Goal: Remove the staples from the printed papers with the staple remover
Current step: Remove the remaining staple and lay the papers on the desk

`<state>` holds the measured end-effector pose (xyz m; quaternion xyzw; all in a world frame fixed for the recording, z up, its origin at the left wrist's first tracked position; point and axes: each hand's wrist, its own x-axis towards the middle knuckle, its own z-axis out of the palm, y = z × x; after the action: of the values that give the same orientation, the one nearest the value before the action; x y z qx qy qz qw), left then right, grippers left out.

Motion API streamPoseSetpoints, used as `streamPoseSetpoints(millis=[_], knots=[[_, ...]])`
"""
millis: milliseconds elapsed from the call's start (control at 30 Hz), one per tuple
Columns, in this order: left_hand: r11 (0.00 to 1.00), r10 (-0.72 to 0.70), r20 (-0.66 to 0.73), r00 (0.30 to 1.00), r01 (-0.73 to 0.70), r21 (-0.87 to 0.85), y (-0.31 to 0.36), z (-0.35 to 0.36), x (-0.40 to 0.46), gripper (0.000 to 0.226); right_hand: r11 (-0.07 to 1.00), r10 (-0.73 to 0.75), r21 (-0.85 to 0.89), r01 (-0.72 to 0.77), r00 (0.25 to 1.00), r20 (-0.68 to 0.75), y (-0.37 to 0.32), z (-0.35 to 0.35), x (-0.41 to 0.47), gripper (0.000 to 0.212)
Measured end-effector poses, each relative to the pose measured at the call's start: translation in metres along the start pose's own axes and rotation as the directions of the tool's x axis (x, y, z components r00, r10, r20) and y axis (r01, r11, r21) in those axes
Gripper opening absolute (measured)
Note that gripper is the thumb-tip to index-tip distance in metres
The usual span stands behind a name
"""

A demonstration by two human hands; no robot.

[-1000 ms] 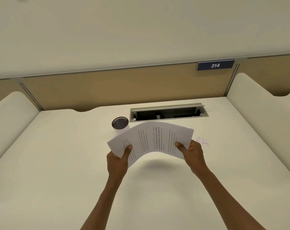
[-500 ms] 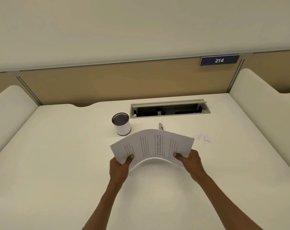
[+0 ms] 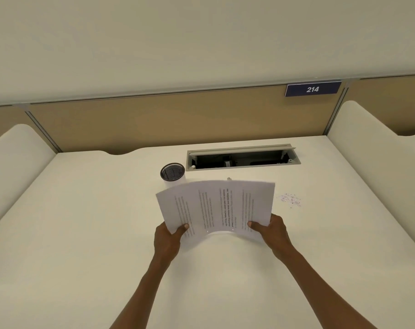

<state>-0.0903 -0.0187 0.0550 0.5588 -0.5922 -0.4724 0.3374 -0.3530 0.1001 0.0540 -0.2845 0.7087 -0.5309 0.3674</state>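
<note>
The desk (image 3: 83,233) fills most of my view, with a tan partition (image 3: 154,119) along its far edge and a cable hatch (image 3: 242,160) sunk into the far middle. Above the desk I hold the printed papers (image 3: 216,205) in both hands, arched upward between them, their long axis running left to right. My left hand (image 3: 168,241) pinches the near left corner, thumb on top and fingers hidden beneath; my right hand (image 3: 273,231) grips the near right edge the same way. Just beyond the papers' far left corner stands a mesh cup (image 3: 172,174). On the desk to the right of the papers, near my right hand, lies a small scatter of what look like pulled staples (image 3: 289,200). A small pale tip (image 3: 229,179) peeks over the papers' far edge; I judge it may be the staple remover, lying past the papers on the far side, about midway between my hands, though I cannot tell for sure. Reaching it means freeing one hand first
</note>
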Motion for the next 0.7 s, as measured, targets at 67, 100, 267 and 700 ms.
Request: streamPoseSetpoints(millis=[67,100,267,700], knots=[[0.999,0.03,0.051,0.998,-0.031,0.036,0.013,-0.009,0.005,0.035,1.0,0.006,0.01,-0.006,1.0,0.011,-0.007,-0.004,0.004,0.038],[0.996,0.038,0.089,0.995,-0.045,0.072,0.019,-0.014,0.009,0.033,1.0,0.01,-0.005,-0.01,1.0,0.015,-0.009,-0.007,0.006,0.039],[0.964,0.009,0.231,0.973,-0.07,0.256,0.046,-0.033,0.031,0.029,0.997,0.078,0.012,-0.078,0.996,0.039,-0.011,-0.013,0.013,0.061],[0.748,0.154,0.466,0.871,-0.411,0.521,0.12,-0.042,0.037,0.016,0.665,-0.496,-0.542,0.514,0.846,0.195,-0.114,0.007,0.007,0.083]])
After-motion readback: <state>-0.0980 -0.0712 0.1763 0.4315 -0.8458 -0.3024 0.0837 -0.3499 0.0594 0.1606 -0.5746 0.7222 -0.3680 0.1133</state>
